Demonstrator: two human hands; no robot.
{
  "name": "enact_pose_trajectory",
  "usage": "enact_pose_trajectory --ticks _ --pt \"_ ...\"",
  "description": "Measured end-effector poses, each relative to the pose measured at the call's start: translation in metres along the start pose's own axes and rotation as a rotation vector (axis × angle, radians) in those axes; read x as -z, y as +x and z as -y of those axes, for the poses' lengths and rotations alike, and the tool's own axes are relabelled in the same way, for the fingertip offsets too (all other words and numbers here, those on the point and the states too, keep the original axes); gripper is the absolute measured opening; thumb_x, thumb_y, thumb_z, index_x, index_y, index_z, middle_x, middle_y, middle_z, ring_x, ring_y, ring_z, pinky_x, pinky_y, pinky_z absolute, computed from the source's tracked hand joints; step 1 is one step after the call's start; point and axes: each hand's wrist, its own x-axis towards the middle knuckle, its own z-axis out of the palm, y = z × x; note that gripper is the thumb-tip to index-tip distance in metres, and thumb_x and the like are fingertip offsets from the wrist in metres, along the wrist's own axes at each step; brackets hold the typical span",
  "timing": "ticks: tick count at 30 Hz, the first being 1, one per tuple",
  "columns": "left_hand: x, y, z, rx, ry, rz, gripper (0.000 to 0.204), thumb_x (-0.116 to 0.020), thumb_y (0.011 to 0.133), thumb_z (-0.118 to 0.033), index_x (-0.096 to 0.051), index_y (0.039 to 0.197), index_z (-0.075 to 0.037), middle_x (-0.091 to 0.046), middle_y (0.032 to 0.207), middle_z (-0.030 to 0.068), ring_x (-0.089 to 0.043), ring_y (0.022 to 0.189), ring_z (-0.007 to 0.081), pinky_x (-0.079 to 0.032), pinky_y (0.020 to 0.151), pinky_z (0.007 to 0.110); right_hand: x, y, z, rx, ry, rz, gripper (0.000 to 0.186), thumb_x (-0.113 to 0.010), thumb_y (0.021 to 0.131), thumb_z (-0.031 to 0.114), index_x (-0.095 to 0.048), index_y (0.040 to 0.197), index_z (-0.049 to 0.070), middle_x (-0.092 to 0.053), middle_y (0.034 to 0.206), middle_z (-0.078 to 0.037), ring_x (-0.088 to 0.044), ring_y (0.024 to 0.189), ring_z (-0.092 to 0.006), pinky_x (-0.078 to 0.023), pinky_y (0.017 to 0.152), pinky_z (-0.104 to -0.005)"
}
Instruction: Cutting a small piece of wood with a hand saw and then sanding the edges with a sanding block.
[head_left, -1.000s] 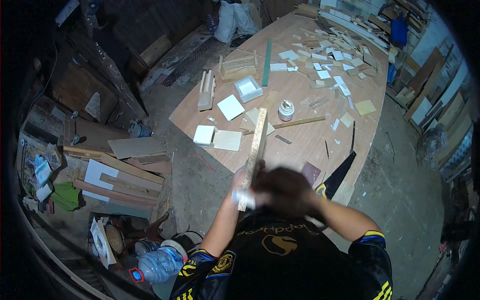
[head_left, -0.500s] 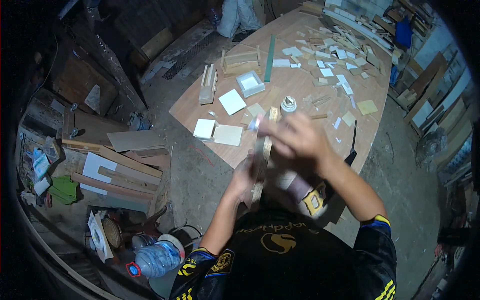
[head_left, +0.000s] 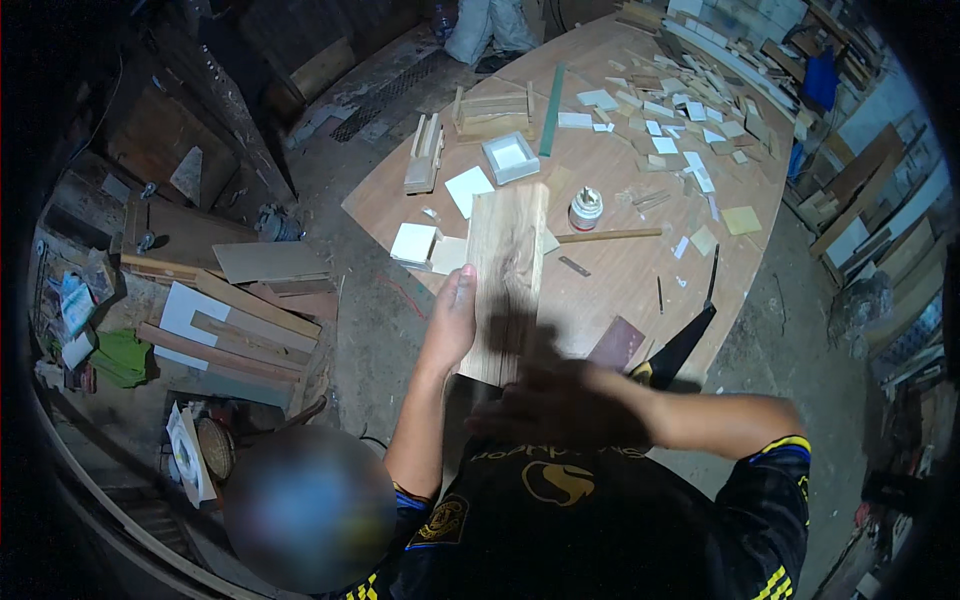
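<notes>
In the head view, the wooden board [head_left: 510, 235] is in the middle of the frame, raised over the near edge of the bench [head_left: 640, 290], with its wide face toward the camera. The left hand [head_left: 455, 322] is gripping it at its left edge, with the thumb lying along this edge. The right hand [head_left: 565, 400], below the centre, is dark in shadow beside the lower end of the board; I cannot tell if its fingers are closed, or if they touch the wood. A maroon sheet [head_left: 617, 342] and a black saw [head_left: 690, 335] lie to the right of it, and a white jar [head_left: 586, 212] stands above.

I judge that the step in hand is work on the board's face. The next move seems to call for a firm left grip, so the board does not turn.
</notes>
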Motion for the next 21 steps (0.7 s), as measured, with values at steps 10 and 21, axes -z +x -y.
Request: enact_pose_trajectory --ticks 10,21 --pt "0.044 0.021 -0.005 -0.075 0.093 -0.390 0.045 -0.037 0.104 -0.035 -0.055 0.103 0.006 -0.061 0.093 0.0138 -0.055 0.087 0.0178 -0.044 0.083 0.033 0.074 -0.040 -0.013 -0.039 0.113 -0.944 0.032 -0.078 0.063 0.019 -0.069 0.091 0.008 -0.064 0.091 -0.004 -0.058 0.067 -0.0205 -0.045 0.051 -0.0285" --pt "0.021 0.007 -0.041 -0.175 0.147 -0.216 0.039 -0.039 0.103 -0.033 -0.053 0.104 0.003 -0.061 0.090 0.0178 -0.057 0.086 0.0235 -0.045 0.082 0.037 -0.001 0.003 -0.049 -0.215 0.617 -0.708 0.046 -0.068 0.079 0.012 -0.062 0.124 0.014 -0.065 0.102 -0.006 -0.062 0.087 -0.0248 -0.052 0.081 -0.0337"
